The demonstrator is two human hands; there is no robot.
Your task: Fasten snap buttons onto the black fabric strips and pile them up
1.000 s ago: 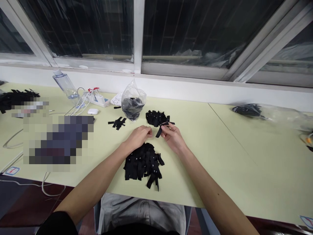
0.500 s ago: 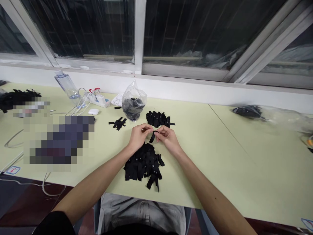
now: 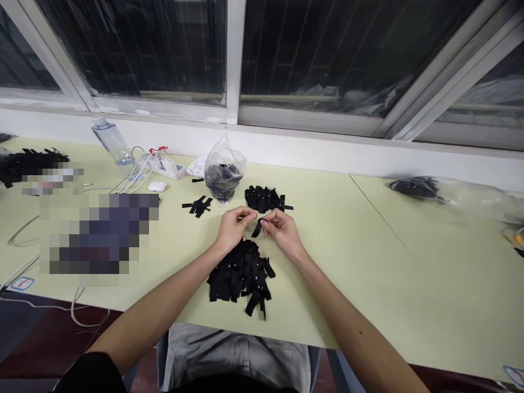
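Black fabric is what is being handled: a single short strip is held above the desk between the two hands, which are brought close together just beyond the near pile. The right hand is closed on the strip's upper end with thumb and forefinger, so that the rest hangs slanted down toward the left. The left hand is curled with its fingertips pinched together close beside the strip; whether the strip is actually touched by it cannot be told. The near pile, made of many such strips with small white marks, lies loosely heaped under the wrists. A smaller, tidier heap lies just past the hands, and a few loose strips lie to the left of it, beside a clear bag with dark contents. Judged from this layout, one piece is being worked or checked between the fingers, midway between the near pile and the far heap. A steady two-handed pinch would be called for next, with the limp strip kept from twisting or slipping, and care taken that the neighbouring heaps are not disturbed. A bottle and cables are seen at the far left.
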